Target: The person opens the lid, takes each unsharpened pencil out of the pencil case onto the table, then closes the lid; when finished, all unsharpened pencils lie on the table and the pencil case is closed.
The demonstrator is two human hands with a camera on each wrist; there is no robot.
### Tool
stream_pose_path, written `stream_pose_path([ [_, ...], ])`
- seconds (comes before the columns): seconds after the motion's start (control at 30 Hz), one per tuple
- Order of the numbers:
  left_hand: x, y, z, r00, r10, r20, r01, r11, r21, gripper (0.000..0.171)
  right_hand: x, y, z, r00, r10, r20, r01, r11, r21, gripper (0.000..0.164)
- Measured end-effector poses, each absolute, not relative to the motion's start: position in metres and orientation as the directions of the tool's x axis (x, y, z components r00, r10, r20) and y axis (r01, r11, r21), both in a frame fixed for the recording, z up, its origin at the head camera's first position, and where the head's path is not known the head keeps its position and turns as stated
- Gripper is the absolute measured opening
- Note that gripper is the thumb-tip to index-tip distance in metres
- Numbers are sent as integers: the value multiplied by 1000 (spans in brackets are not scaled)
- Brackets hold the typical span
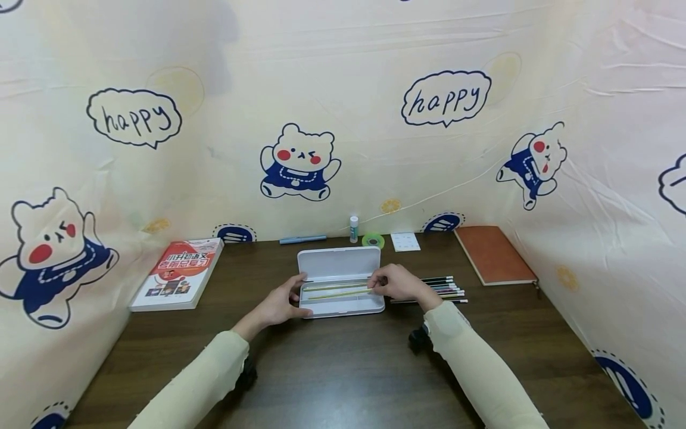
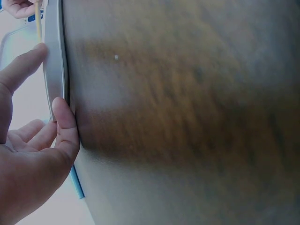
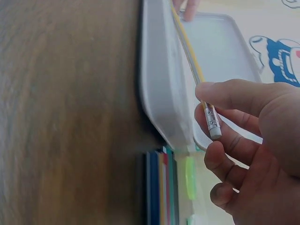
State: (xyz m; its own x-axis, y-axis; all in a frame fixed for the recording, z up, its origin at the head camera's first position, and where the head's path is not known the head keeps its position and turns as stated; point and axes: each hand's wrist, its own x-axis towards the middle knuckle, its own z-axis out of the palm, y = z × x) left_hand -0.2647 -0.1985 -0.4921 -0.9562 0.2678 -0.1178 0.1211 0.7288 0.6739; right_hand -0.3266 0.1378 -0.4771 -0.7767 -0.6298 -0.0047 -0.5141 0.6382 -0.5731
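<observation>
An open white pencil case (image 1: 343, 308) lies on the table with its lid (image 1: 339, 263) raised at the back. My left hand (image 1: 280, 302) grips the case's left end, the thumb on the front rim and the fingers round the side. Over the tray, my right hand (image 1: 396, 282) pinches a yellow-striped pencil (image 3: 187, 49) between thumb and fingers near its white eraser. The pencil's other end points left. Behind it in the tray shows another thin, pencil-like strip. Several pencils (image 1: 455, 292) lie side by side just right of the case, partly hidden by the right hand.
Along the back are a blue pen (image 1: 302, 239), a glue stick (image 1: 354, 229), a green tape roll (image 1: 373, 240) and a white card (image 1: 405, 241). A red-and-white book (image 1: 179, 274) lies at left, a brown notebook (image 1: 495, 255) at right.
</observation>
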Motion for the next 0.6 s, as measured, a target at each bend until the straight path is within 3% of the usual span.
stream_pose_path([
  [0.33,-266,-199,-493,-959,256,-122,111,735,669,98,-321,173,-462,-777,-629,30,-515,609,-603,6],
  [0.6,-266,-198,-493,-960,253,-122,106,728,678,99,-312,206,-459,-832,-555,-11,-429,654,-623,7],
])
